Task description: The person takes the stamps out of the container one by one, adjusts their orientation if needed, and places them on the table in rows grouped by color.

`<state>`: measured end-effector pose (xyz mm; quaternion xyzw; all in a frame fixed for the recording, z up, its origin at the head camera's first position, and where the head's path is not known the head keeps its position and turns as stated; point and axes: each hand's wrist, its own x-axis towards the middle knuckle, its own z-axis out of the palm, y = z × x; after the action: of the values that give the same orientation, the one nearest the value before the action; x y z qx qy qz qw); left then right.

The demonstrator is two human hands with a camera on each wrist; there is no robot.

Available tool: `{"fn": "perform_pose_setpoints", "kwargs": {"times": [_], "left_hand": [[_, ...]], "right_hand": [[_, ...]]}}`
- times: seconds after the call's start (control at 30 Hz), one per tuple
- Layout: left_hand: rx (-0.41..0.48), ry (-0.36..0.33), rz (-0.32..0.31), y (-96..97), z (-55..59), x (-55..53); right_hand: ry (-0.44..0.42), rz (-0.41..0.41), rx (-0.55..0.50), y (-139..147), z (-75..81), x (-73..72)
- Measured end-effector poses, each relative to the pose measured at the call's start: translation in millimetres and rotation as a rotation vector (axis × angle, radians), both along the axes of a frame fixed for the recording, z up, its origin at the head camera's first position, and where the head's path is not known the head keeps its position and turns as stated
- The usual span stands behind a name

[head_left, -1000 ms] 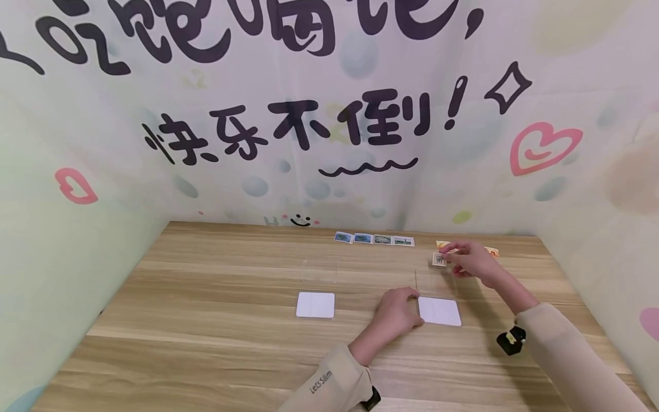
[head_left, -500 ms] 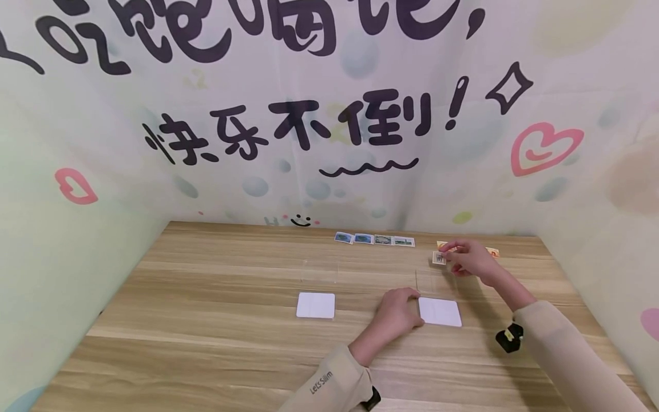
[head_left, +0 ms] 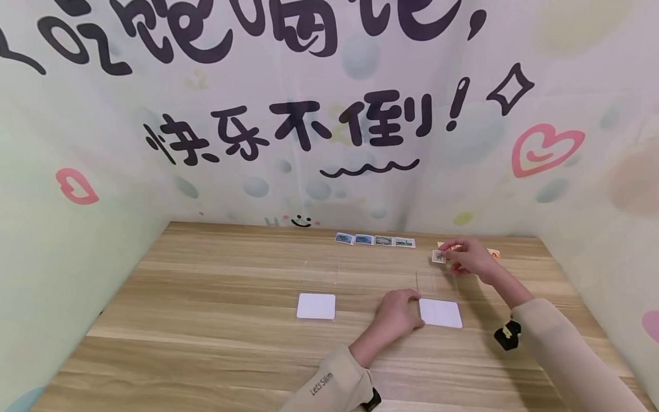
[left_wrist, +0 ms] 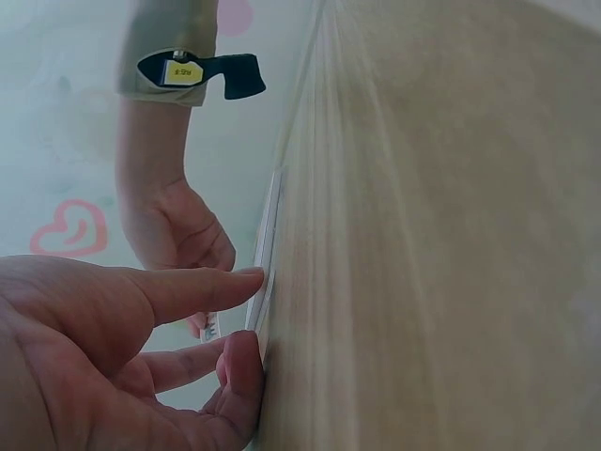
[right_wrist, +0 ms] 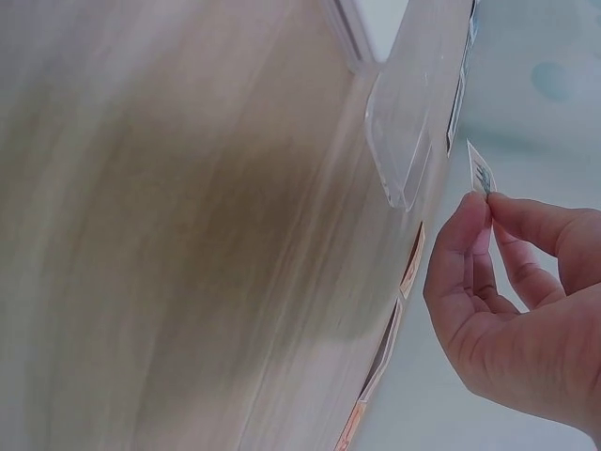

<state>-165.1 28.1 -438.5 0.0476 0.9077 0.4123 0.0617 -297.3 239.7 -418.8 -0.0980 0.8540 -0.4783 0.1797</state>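
My right hand (head_left: 471, 260) pinches a small stamp (head_left: 438, 256) between thumb and fingertips, above the back right of the table. The right wrist view shows the stamp (right_wrist: 481, 174) held by one edge, clear of the wood. My left hand (head_left: 395, 313) holds the left end of an open clear plastic case, thumb at the near corner and a bent finger at the far one. White card-like inserts (head_left: 441, 313) lie in that case, and its transparent lid (head_left: 436, 282) lies folded back behind them. The left wrist view shows the thumb (left_wrist: 225, 289) against the case's edge.
A second clear case with a white insert (head_left: 316, 306) lies open to the left, its lid (head_left: 320, 272) behind. Several stamps (head_left: 374, 240) form a row near the back wall. Orange-patterned slips (head_left: 493, 253) lie partly behind my right hand.
My right hand rises very slightly with the stamp still pinched. The left hand stays at the case.
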Motion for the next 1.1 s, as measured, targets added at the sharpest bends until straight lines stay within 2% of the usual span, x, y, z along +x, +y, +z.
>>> {"fn": "perform_pose_setpoints", "kwargs": {"times": [0.83, 1.1], "left_hand": [[-0.028, -0.004, 0.0, 0.2, 0.8, 1.0], [-0.043, 0.016, -0.006, -0.5, 0.5, 0.7]], "right_hand": [[0.029, -0.012, 0.035, -3.8, 2.3, -12.6], [0.043, -0.012, 0.056, -3.2, 2.3, -18.0]]}}
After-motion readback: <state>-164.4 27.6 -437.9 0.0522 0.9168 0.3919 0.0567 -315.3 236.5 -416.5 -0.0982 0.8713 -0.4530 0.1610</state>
